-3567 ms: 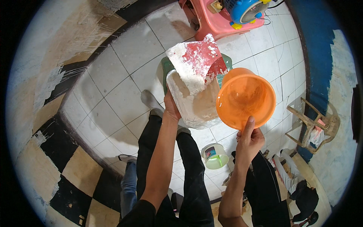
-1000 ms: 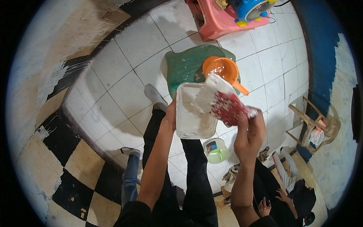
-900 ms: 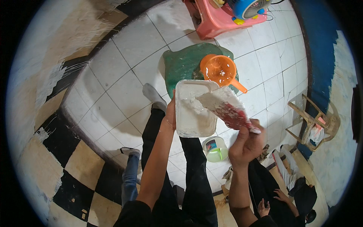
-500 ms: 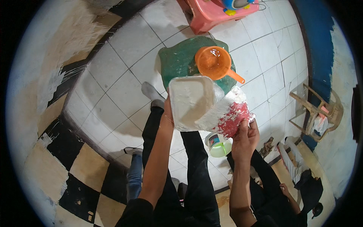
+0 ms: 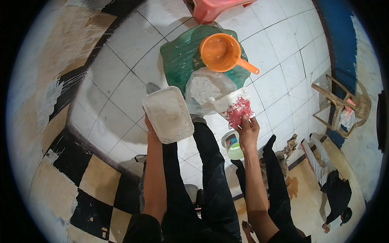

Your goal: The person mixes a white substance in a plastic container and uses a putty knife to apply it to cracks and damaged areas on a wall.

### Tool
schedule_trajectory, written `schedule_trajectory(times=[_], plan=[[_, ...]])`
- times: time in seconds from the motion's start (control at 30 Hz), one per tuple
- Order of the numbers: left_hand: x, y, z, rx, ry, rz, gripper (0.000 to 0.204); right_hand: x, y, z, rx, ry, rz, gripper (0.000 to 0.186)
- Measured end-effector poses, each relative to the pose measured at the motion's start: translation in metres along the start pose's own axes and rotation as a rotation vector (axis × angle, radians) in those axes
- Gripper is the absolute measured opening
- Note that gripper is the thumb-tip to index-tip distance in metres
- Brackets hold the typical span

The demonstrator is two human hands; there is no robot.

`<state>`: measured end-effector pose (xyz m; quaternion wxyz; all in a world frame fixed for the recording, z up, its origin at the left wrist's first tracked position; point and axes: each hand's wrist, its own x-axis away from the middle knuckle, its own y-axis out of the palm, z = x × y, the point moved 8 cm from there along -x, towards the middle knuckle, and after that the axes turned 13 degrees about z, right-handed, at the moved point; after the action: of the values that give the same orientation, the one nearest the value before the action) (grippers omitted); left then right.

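The bag (image 5: 214, 95) has swung off the tub (image 5: 168, 114) and now hangs beside it, mouth toward the green basin (image 5: 178, 52). The tub's long axis runs away from the person. Left hand (image 5: 150, 131) grips the tub; right hand (image 5: 247, 131) pinches the bag's red corner. An orange scoop (image 5: 221, 52) rests in the basin.

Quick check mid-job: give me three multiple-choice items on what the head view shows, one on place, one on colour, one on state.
1. Where does the orange scoop sit?
A. on the green basin
B. on the wooden chair
C. in the left hand

2. What colour is the stool at the top edge?
A. blue
B. pink
C. black

3. What does the right hand grip?
A. nothing
B. the white tub
C. the plastic bag of white powder

Key: 1 A, the scoop rests on the basin; 2 B, the stool is pink; 3 C, its fingers pinch the bag's red-printed end, while the left hand holds the tub.
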<state>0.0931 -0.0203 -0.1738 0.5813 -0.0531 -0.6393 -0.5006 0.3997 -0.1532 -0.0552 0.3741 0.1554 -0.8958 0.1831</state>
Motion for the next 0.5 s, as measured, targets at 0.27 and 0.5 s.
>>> schedule_trajectory(times=[0.27, 0.5], plan=[[0.007, -0.005, -0.009, 0.032, -0.073, 0.052, 0.071, 0.014, 0.032, -0.002, -0.106, -0.063, -0.062, 0.019], [0.005, 0.049, -0.047, -0.103, -0.172, 0.129, 0.072, 0.049, 0.065, -0.047, -0.093, -0.122, -0.248, 0.027]])
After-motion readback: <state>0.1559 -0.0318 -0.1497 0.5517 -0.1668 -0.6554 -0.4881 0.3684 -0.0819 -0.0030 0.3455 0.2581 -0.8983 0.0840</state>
